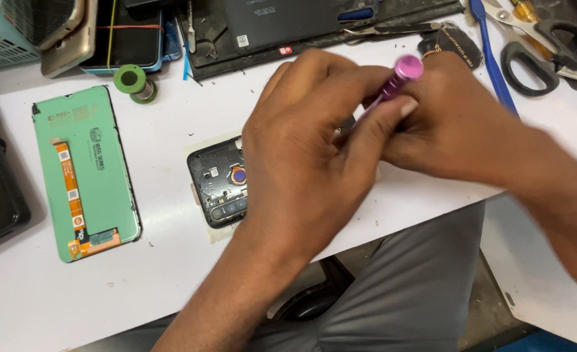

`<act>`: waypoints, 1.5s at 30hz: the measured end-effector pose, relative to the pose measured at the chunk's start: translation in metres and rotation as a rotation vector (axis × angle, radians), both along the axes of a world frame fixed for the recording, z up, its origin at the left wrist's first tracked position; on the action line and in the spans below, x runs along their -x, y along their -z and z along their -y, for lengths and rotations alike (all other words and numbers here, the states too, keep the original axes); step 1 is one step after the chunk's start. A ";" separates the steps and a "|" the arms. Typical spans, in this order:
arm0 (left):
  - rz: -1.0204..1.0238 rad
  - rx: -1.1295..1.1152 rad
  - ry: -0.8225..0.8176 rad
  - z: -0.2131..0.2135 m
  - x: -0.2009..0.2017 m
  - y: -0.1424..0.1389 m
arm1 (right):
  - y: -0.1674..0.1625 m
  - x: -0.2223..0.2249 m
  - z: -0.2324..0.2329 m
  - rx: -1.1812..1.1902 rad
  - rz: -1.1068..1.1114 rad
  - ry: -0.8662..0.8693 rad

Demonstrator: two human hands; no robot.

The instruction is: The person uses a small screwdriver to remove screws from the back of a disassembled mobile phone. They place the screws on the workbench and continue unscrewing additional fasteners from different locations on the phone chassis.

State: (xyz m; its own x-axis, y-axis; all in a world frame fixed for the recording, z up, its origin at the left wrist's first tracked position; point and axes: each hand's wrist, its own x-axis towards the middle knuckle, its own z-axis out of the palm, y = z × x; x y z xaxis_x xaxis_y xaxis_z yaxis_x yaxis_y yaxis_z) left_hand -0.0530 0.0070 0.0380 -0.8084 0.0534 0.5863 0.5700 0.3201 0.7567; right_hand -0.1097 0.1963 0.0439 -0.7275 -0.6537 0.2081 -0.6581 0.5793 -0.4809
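An opened black phone body (222, 182) lies on the white table (171, 117), its inner frame and camera end showing. My left hand (308, 150) covers most of it and pinches the shaft of a purple screwdriver (402, 73). My right hand (451, 124) also grips the screwdriver, whose round pink cap points up. The tip is hidden under my hands.
A green-backed replacement screen (86, 171) with an orange flex cable lies to the left. A green tape roll (132, 81), several phones (125, 32), a dark tablet (282, 23), tweezers (393, 29), black scissors (549, 49) and a blue tool (494, 58) line the back edge.
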 end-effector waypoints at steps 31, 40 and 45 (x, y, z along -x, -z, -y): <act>-0.159 0.567 -0.088 0.015 -0.029 0.036 | -0.087 0.007 0.068 -1.622 -0.305 -0.305; -0.171 0.582 -0.088 0.014 -0.033 0.040 | -0.093 0.002 0.080 -1.548 -0.337 -0.367; -0.166 0.604 -0.073 0.014 -0.033 0.038 | -0.089 0.004 0.079 -1.617 -0.325 -0.321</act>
